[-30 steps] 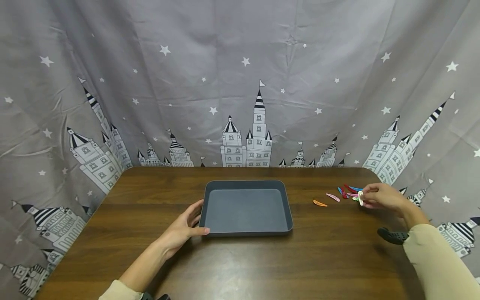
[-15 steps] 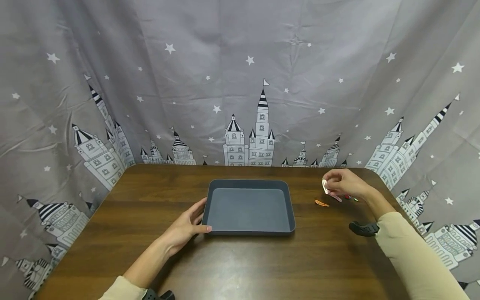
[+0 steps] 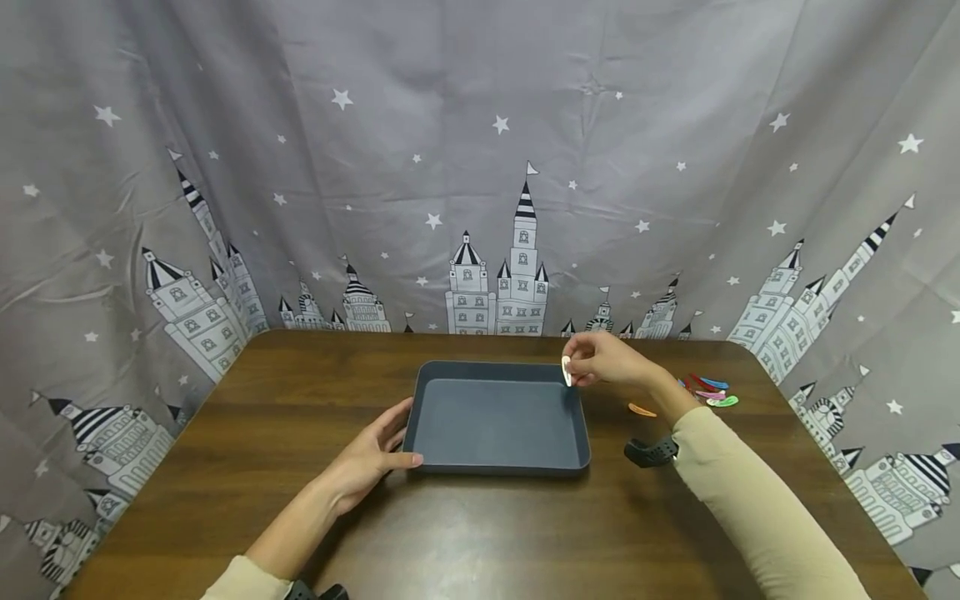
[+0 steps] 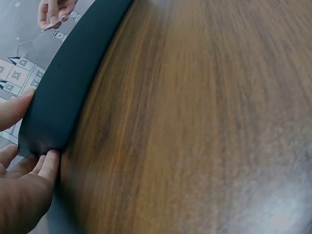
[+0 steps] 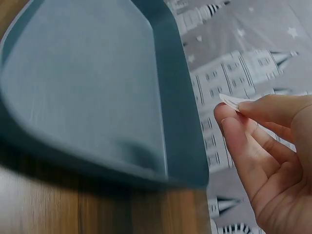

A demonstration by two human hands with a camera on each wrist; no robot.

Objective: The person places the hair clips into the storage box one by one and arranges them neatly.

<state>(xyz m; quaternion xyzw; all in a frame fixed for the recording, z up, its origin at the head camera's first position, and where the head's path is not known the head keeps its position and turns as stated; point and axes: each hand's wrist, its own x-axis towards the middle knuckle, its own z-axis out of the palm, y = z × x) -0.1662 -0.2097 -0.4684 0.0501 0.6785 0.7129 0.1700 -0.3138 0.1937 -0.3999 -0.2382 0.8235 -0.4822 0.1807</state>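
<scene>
A dark grey rectangular tray [image 3: 498, 468] lies on the wooden table with nothing inside. At its left side, my left hand [image 3: 363, 461] grips the near corner, thumb over the rim and fingers against the outer wall. My right hand [image 3: 606, 360] pinches a white snap hair clip [image 3: 566, 372] between thumb and fingertips, held up over the tray's far right corner. In the right wrist view the clip [image 5: 230, 101] shows thin and pale, apart from the tray wall.
On the table's right lie several coloured hair clips: a light green clip [image 3: 723, 402], a blue clip [image 3: 714, 383], and red and pink ones, partly behind the right forearm. An orange clip [image 3: 642, 410] lies nearer the tray. A grey castle-print curtain [image 3: 360, 208] hangs behind the table.
My right hand has carried the white hair clip leftward from the clip pile to above the tray's right corner. The left hand has stayed on the tray, which has not moved noticeably.
</scene>
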